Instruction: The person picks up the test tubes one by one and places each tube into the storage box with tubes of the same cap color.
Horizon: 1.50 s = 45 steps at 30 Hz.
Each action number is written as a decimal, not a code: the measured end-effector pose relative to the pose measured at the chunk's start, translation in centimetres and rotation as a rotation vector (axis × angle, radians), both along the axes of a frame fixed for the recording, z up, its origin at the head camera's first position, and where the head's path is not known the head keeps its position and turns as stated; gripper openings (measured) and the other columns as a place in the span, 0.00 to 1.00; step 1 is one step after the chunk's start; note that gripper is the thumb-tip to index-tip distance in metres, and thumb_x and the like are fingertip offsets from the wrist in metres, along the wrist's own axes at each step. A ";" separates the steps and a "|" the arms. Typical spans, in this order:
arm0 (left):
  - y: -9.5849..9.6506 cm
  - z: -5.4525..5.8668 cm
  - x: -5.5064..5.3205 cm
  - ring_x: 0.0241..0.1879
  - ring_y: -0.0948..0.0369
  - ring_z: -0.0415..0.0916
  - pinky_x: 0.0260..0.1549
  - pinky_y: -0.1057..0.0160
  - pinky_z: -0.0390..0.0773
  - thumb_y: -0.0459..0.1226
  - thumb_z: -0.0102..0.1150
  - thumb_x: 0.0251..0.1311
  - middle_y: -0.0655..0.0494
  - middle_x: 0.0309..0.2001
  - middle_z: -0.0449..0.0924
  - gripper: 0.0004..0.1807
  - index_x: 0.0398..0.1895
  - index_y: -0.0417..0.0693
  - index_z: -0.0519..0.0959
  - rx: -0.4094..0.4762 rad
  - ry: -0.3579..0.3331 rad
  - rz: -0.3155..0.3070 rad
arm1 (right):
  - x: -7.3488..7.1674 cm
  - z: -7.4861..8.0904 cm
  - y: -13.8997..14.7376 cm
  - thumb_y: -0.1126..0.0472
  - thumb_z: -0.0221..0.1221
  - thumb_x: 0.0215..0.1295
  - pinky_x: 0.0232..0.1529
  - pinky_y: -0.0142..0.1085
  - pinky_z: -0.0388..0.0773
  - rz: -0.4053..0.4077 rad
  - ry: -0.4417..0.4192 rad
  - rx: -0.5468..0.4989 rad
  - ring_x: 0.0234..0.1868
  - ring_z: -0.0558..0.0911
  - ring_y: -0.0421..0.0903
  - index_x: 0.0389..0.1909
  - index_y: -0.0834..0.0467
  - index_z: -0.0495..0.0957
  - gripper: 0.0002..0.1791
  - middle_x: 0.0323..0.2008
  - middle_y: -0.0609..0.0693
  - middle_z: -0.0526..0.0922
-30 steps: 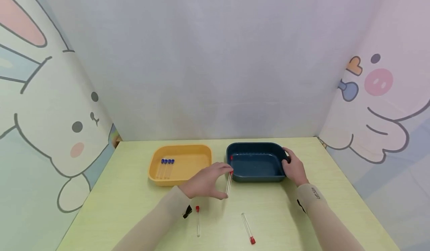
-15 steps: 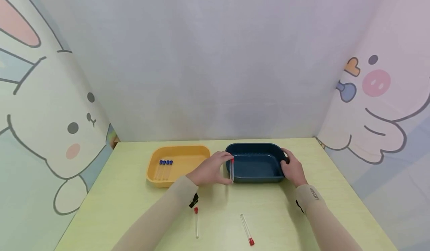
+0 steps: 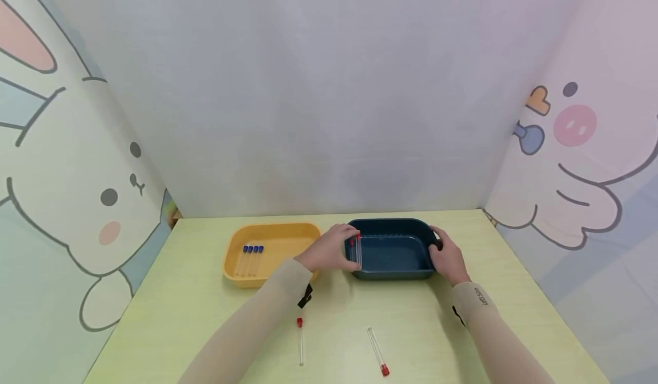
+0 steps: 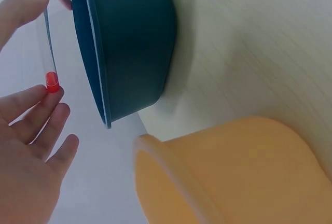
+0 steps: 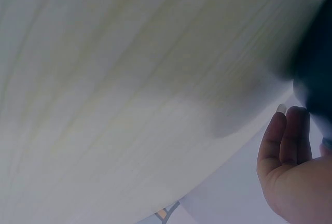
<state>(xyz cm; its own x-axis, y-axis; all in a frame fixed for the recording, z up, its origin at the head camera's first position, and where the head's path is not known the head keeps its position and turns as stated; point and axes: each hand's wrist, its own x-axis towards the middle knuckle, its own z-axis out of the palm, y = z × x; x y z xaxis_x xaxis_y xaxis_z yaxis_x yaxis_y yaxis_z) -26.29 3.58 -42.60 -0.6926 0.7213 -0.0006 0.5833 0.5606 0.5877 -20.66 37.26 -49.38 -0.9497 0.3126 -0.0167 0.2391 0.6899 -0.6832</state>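
My left hand (image 3: 329, 251) pinches a red-capped test tube (image 3: 359, 252) by its two ends, thumb at the clear end and fingertips at the cap. In the head view it overlaps the left side of the dark blue tray (image 3: 393, 275). Close beside it, another red-capped tube (image 3: 352, 251) shows inside that tray. The left wrist view has the held test tube (image 4: 46, 47) in front of the tray's opening. My right hand (image 3: 448, 258) grips the tray's right end, fingers outside and thumb at the rim; the right wrist view shows this hand (image 5: 290, 167) partly.
Left of the dark tray stands a yellow tray (image 3: 277, 282) with several blue-capped tubes (image 3: 253, 260) in a row. Two red-capped tubes lie on the near table, one left tube (image 3: 301, 344) and one right tube (image 3: 377, 351). A pale curtain (image 3: 329, 98) closes off the back.
My left hand has carried the red-capped tube forward and slightly right, from in front of the dark tray to over its left side. The right hand has kept its grip on the tray.
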 end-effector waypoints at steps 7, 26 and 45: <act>1.0 -0.6 -1.2 0.76 0.49 0.61 0.70 0.48 0.73 0.50 0.76 0.57 0.48 0.78 0.63 0.47 0.77 0.45 0.66 0.004 -0.009 0.022 | 0.0 0.0 0.1 0.60 0.42 0.78 0.66 0.63 0.70 -0.005 -0.009 0.003 0.61 0.74 0.65 0.82 0.52 0.54 0.32 0.65 0.71 0.73; 3.4 -3.2 -3.3 0.72 0.52 0.65 0.72 0.54 0.72 0.51 0.76 0.56 0.51 0.73 0.70 0.44 0.74 0.46 0.71 -0.105 0.098 0.016 | 0.2 0.2 -0.3 0.61 0.42 0.77 0.65 0.63 0.70 -0.007 -0.003 0.004 0.60 0.75 0.64 0.81 0.53 0.55 0.32 0.65 0.71 0.73; 4.9 -4.0 -3.6 0.74 0.53 0.64 0.75 0.57 0.67 0.53 0.77 0.54 0.52 0.71 0.74 0.42 0.71 0.47 0.75 -0.281 0.183 0.034 | -0.1 -0.2 0.0 0.61 0.43 0.78 0.64 0.62 0.71 -0.011 0.009 0.011 0.59 0.75 0.63 0.81 0.51 0.56 0.32 0.64 0.69 0.75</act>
